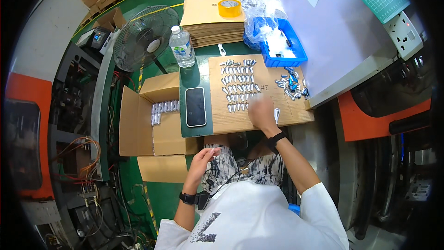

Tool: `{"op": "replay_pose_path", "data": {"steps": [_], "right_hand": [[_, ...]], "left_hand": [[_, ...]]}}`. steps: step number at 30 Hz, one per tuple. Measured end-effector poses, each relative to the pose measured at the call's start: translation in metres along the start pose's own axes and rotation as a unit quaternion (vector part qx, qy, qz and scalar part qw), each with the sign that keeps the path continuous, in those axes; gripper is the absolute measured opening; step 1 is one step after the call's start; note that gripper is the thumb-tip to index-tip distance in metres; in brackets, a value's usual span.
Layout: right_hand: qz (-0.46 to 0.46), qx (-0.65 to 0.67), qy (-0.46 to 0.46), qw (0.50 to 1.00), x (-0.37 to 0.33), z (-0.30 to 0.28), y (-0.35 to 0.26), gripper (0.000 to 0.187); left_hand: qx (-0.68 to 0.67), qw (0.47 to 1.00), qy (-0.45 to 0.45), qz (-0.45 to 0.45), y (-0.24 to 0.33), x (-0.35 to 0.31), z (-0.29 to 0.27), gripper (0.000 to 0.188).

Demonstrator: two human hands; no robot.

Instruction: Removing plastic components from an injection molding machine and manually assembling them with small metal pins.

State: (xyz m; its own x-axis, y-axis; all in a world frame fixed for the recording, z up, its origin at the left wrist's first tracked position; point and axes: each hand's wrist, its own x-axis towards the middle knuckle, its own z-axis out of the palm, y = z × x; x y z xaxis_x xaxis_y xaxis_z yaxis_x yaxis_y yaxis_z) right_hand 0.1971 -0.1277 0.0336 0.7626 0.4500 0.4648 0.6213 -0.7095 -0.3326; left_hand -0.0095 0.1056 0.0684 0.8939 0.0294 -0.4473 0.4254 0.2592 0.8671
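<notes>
My right hand [262,112] blurs at the rows' near right corner; can't tell whether it pinches anything. Left hand [200,161] over my lap, fingers half curled, grip unclear. Silver parts [240,88] lie in close rows on the board [296,112], more heaped right. Judged risk: dragging wrist skews nearest row, or knocks the white clip [277,115] off.

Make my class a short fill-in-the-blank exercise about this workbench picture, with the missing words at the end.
1. The phone lies to the ____ of the rows of metal parts.
2. The person's ____ hand is over the board.
3. The bin is coloured ____.
4. The bottle has a ____ cap.

Missing words: left; right; blue; white.
</notes>
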Motion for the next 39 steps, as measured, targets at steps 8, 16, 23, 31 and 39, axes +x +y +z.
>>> {"op": "replay_pose_path", "data": {"steps": [8,16,23,31,39], "right_hand": [[-0.067,0.035,-0.010,0.997,0.001,-0.007,0.015,0.004],[0.072,0.298,0.024,0.952,-0.020,-0.065,-0.046,0.012],[0.310,0.683,0.109,0.652,-0.057,-0.112,-0.071,0.010],[0.319,0.830,0.167,0.427,-0.071,-0.136,-0.079,0.009],[0.277,0.895,0.109,0.333,-0.066,-0.149,-0.089,0.008]], "left_hand": [[0.007,1.000,-0.003,-0.001,0.000,0.000,0.001,0.030],[-0.025,0.997,-0.016,0.070,0.027,0.029,0.056,0.034],[-0.044,0.974,-0.154,0.158,0.055,0.041,0.129,0.040],[0.086,0.930,-0.008,0.356,0.051,0.034,0.168,0.033],[0.063,0.875,-0.009,0.479,0.058,0.031,0.168,0.024]]}}
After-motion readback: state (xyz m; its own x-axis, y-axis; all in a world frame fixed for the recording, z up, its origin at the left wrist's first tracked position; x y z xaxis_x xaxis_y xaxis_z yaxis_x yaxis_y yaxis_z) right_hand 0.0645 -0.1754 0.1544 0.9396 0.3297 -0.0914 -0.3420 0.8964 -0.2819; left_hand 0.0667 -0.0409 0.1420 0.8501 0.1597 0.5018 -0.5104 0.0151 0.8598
